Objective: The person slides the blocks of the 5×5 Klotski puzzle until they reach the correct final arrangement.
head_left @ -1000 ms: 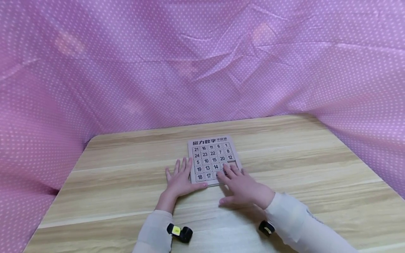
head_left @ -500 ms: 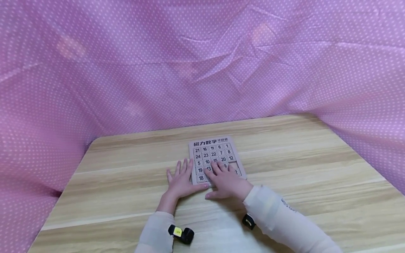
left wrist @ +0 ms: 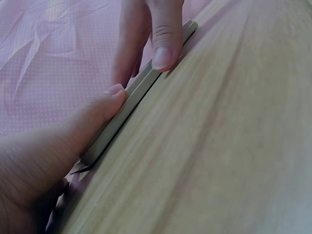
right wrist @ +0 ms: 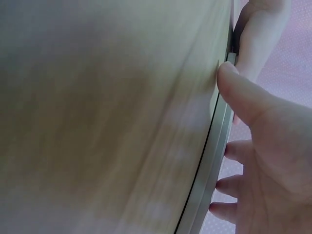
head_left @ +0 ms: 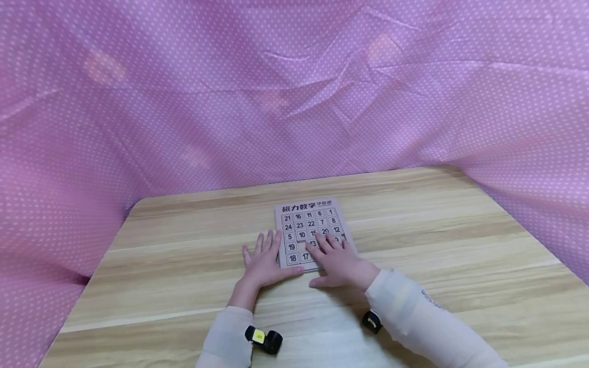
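A grey number sliding puzzle (head_left: 306, 205) with Chinese lettering along its top lies flat on the table, its numbered tiles in rows. My left hand (head_left: 262, 268) rests against its left side with straight, spread fingers, the thumb (left wrist: 105, 105) on its near edge. My right hand (head_left: 338, 263) lies over the lower right tiles, fingertips (right wrist: 229, 186) touching the puzzle's face. Its thumb sticks out just in front of the near edge. In the fourth row a gap (head_left: 301, 246) shows between tiles 19 and 13. The right hand hides several tiles of the two lowest rows.
The wood-grain table (head_left: 184, 240) extends on all sides of the puzzle. Pink dotted cloth (head_left: 294, 102) hangs behind and at both sides of it. Each sleeved wrist carries a small black camera (head_left: 271, 341).
My right hand moved left across the tiles, then slightly back right. Tiles of the fourth row slid right, so the gap went from the right end to beside tile 19. The left hand stayed.
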The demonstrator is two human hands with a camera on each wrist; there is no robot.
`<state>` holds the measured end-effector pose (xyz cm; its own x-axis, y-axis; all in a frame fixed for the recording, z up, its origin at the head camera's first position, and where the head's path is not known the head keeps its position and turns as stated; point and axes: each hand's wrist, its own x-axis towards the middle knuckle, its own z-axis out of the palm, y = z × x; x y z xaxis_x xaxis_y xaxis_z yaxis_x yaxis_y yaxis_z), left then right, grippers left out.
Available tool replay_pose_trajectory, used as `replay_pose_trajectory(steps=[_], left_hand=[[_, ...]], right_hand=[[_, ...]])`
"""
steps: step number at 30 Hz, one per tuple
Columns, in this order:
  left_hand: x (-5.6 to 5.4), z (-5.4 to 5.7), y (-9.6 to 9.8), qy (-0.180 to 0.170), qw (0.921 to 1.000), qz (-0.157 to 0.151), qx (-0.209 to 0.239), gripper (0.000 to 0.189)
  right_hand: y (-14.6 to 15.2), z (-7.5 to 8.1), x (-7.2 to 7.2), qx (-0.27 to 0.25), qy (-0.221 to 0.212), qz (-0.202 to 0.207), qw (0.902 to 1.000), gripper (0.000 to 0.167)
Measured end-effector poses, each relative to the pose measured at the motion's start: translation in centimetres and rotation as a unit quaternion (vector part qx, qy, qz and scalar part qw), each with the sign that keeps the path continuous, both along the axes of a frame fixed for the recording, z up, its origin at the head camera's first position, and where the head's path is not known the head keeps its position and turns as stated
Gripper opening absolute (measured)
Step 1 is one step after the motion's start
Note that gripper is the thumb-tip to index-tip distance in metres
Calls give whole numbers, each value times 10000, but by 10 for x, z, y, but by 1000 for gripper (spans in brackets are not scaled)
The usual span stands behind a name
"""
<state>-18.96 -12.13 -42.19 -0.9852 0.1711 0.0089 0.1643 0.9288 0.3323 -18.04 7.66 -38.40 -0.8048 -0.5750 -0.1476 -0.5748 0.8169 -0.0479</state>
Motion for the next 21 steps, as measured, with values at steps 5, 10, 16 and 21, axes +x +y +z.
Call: replay_pose_trajectory(steps=[5, 10, 16, 21], left_hand=[[-1, 0, 1, -21, 10000, -6, 16, 115], [-1, 0, 1, -8, 10000, -11, 11, 116], [-1, -1, 0, -14, 10000, -14, -25, 116], [-1, -1, -1, -29, 10000, -29, -77, 116]], right_hand=[[8, 0, 0, -60, -34, -71, 10000, 84], [6, 3, 1, -64, -107, -66, 9999, 87], [-5, 6, 4, -171, -75, 70, 9998, 89], [-17, 9, 4, -145, -65, 262, 9995, 88]])
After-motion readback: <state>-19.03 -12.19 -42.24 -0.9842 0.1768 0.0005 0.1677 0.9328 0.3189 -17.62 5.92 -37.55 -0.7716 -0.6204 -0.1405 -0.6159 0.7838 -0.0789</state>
